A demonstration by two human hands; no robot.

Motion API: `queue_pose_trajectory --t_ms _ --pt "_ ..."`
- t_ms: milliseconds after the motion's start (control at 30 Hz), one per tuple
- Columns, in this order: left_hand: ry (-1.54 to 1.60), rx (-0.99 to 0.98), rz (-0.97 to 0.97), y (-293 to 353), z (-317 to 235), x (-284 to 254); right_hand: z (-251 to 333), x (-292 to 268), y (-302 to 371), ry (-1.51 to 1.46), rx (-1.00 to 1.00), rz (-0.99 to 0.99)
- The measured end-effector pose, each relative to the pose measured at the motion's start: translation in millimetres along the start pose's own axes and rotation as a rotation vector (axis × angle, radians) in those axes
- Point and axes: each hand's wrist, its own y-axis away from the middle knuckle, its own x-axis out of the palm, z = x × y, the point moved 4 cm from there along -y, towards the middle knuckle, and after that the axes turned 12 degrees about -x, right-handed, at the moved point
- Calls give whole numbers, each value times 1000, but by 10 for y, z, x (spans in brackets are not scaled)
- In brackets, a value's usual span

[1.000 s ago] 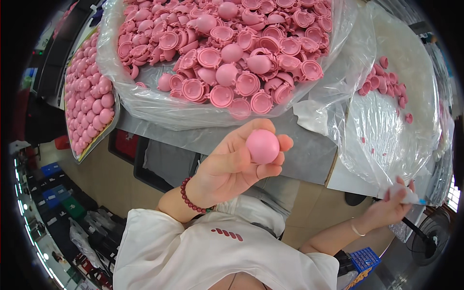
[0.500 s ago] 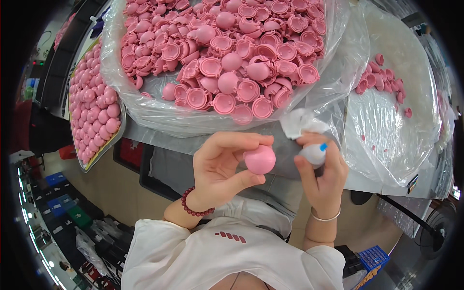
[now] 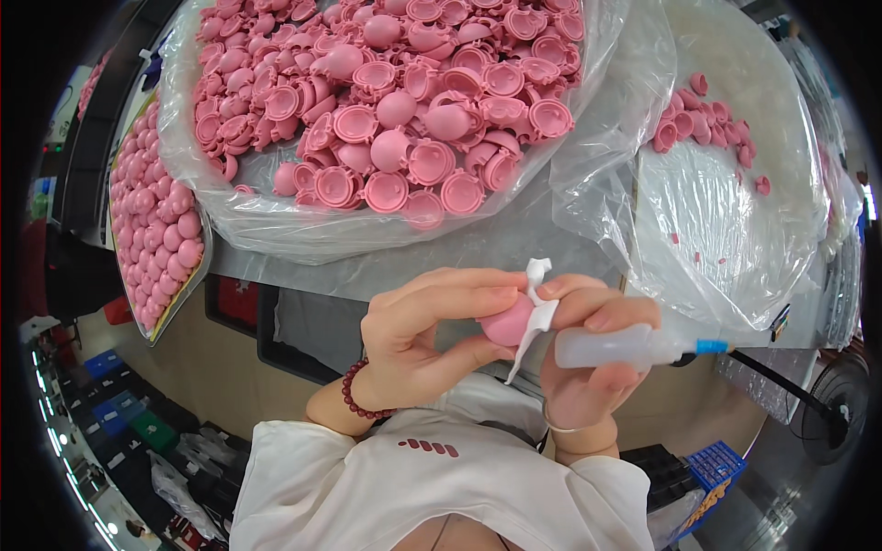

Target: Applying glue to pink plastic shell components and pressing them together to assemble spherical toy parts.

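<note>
Between the thumb and fingers of my left hand (image 3: pixel 427 326) sits a smooth pink ball (image 3: pixel 508 321). My right hand (image 3: pixel 593 335) presses a white tissue (image 3: pixel 542 312) against the ball's right side. That same hand also grips a translucent squeeze bottle (image 3: pixel 611 347), lying sideways with its blue tip (image 3: pixel 711 346) pointing right. Beyond my hands, a big heap of pink half shells (image 3: pixel 395 110) rests in a clear plastic bag (image 3: pixel 276 225) on the grey table.
At the left, a tray (image 3: pixel 204 253) holds rows of pink balls (image 3: pixel 156 220). Several small pink cups (image 3: pixel 698 124) lie on a plastic-covered board (image 3: pixel 684 197) at the right. A black fan (image 3: pixel 831 413) stands at lower right, near a blue crate (image 3: pixel 717 473).
My right hand has brought the tissue left onto the ball. The bottle has turned so its tip points right. The heap and table appear shifted slightly left in view.
</note>
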Motion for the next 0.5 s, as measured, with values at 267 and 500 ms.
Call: queue_pose_trajectory --t_ms 267,500 --pt "-304 93 -34 1 -68 15 -20 -53 83 -107 -79 251" --pt "-150 46 -47 51 45 -3 -24 -61 105 11 -101 250"
